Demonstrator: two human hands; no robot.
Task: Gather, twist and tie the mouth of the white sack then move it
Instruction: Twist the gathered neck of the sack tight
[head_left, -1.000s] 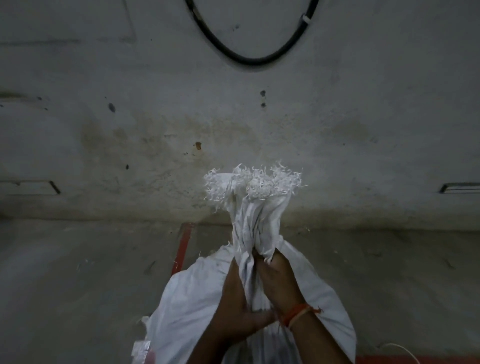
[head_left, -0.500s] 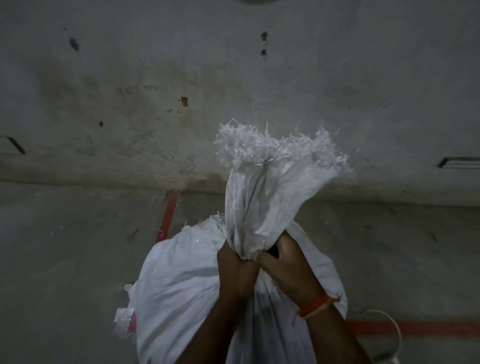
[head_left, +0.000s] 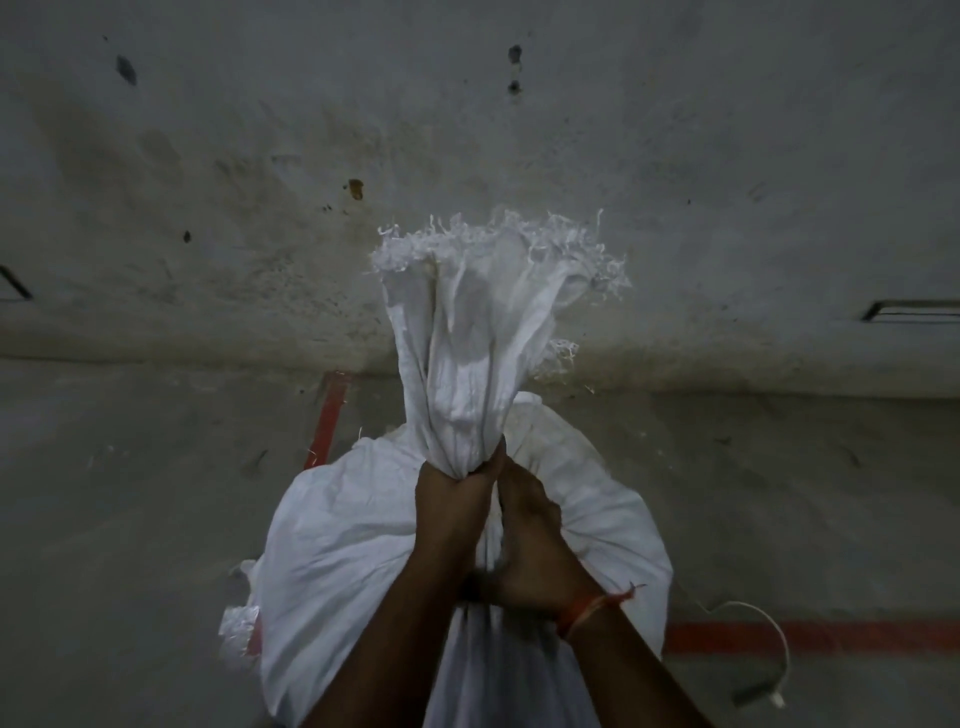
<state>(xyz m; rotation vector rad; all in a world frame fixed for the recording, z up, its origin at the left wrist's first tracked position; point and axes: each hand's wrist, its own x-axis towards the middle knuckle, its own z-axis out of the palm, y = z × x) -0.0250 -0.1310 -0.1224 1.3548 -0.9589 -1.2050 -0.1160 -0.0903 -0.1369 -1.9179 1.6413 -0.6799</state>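
Clearly, both my left hand (head_left: 451, 499) and right hand (head_left: 530, 540) gripped the gathered neck of the bulging white woven sack (head_left: 353, 561); any slackening, I judged, would have spilled the untied twist.

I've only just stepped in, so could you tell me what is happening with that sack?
A person is closing a full white woven plastic sack that stands on the grey concrete floor by the wall. Both hands are clamped around its bunched neck: the left hand just under the frayed mouth, the right hand beside it and slightly lower. The neck is gathered, but no tie or knot shows on it. A white cord lies on the floor to the right.
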